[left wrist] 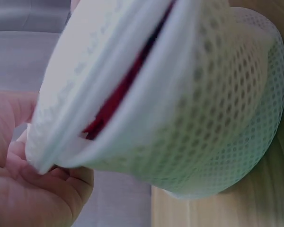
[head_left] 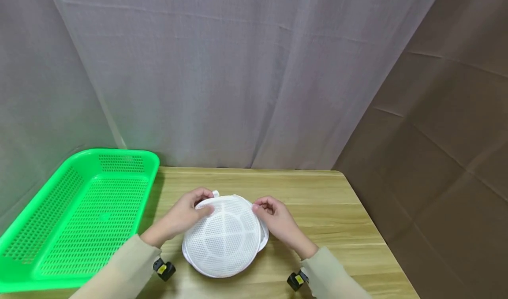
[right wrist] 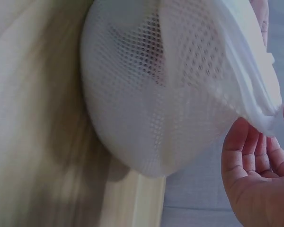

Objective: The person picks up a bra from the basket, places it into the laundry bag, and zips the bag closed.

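Observation:
A round white mesh laundry bag point(head_left: 222, 237) stands on the wooden table between my two hands. My left hand point(head_left: 190, 208) grips its upper left rim, thumb on top of the mesh, beside a small white tab point(head_left: 216, 193). At the upper right rim, my right hand point(head_left: 274, 213) pinches the edge between thumb and curled fingers. The left wrist view shows a gap along the rim, and something dark red point(left wrist: 116, 101) shows inside; its kind is hidden by the bag. From the right wrist, the bag's side point(right wrist: 146, 109) bulges down toward the tabletop.
A bright green plastic basket point(head_left: 148, 188) with a perforated floor stands left of the bag. The wooden table point(head_left: 317, 197) ends at grey curtains point(head_left: 222, 91) behind and a brown cloth point(head_left: 444, 166) on the right. Each wrist carries a small black camera.

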Demonstrator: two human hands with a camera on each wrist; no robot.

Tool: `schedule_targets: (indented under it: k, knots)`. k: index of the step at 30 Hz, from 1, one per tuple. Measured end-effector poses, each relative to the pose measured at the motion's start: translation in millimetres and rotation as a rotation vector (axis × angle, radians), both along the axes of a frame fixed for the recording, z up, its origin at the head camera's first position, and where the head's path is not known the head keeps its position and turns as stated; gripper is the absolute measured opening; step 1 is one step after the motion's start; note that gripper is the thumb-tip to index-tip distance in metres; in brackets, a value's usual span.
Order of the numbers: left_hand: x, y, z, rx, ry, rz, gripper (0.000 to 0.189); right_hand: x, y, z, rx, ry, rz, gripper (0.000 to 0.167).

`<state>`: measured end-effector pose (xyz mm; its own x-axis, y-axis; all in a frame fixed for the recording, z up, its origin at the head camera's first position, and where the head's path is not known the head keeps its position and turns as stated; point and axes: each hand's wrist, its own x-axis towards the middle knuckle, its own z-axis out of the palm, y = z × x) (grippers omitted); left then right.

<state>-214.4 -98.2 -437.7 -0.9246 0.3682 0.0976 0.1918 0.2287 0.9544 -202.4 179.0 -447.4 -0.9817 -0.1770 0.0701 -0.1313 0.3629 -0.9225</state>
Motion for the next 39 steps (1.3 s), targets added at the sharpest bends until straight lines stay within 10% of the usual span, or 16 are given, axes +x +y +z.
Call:
schedule_targets:
  k: [18,39]
  knots:
    - [1.1,8.9,8.6,-0.115,0.102,-0.001,0.014,4.1,-24.9,48.6,0.008,-0.060,0.152,0.022]
    - [0.4,5.0,8.1,-0.136,0.068,0.014,0.013,4.2,-27.1,42.0,0.044,-0.033,0.186,0.018]
